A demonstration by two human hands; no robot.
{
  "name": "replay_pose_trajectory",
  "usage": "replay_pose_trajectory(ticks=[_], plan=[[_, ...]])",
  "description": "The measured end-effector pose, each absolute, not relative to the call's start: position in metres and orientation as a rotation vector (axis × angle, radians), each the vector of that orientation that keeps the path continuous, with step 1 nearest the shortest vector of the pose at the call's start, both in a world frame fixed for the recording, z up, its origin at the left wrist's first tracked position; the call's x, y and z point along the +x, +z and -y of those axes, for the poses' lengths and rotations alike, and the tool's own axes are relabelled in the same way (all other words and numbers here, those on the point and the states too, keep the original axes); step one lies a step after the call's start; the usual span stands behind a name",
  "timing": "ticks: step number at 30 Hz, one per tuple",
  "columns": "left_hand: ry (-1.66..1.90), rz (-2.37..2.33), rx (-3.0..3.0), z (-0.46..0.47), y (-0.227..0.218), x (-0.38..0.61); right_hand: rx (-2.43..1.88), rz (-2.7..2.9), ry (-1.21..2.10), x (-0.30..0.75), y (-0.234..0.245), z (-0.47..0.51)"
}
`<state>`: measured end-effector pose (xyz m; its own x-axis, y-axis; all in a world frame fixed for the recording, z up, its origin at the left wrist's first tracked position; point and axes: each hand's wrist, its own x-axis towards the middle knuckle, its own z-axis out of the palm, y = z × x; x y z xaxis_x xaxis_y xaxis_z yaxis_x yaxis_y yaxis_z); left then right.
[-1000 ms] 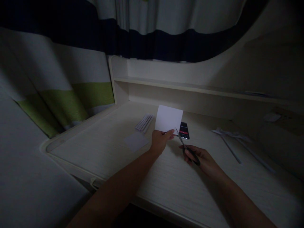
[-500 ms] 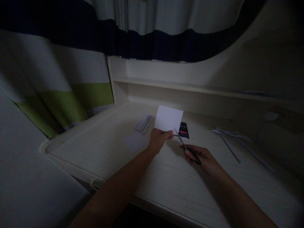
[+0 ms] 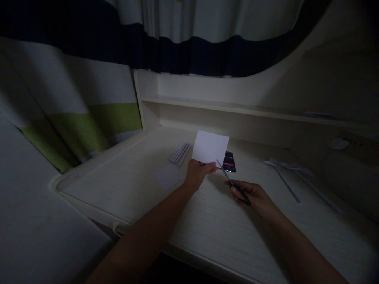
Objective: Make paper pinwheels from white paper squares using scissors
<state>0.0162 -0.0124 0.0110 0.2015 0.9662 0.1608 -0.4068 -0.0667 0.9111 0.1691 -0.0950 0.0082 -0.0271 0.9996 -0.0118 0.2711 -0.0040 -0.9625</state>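
Note:
My left hand (image 3: 199, 172) pinches the lower edge of a white sheet of paper (image 3: 210, 147), holding it tilted up above the desk. In my right hand (image 3: 248, 195) is a pair of scissors (image 3: 238, 192) with dark handles, fingers wrapped round them. The blades point up and left, and their tips lie at the paper's lower right part, close to my left thumb. Behind the paper's right edge a phone (image 3: 229, 162) with a lit screen lies on the desk, partly covered by the sheet.
Folded paper strips (image 3: 179, 153) lie left of the held sheet, with a flat paper square (image 3: 168, 176) nearer me. Paper scraps and thin strips (image 3: 287, 185) are on the right side of the white desk (image 3: 124, 177). A shelf (image 3: 225, 108) runs along the back, below a curtain.
The scissor blades look closer together than before. The sheet has shifted very slightly; both hands stay in nearly the same place.

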Motion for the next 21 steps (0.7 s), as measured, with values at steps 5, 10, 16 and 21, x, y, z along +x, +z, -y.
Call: replay_pose_trajectory(ticks=[5,10,16,21], plan=[[1.283,-0.678,1.086,0.0131,0.0120,0.0159,-1.404,1.416,1.084,0.1704,0.0063,0.0945],[1.277,-0.694,1.068,0.0138,0.0139,0.0152,-1.416,1.388,1.101,0.1706,0.0060,0.0934],[1.247,-0.661,1.090,0.0169,0.0161,0.0161,-1.413,1.398,1.084,0.1695,0.0092,0.0956],[1.221,-0.671,1.108,0.0172,0.0145,0.0170,-1.400,1.428,1.063,0.1716,0.0079,0.0950]])
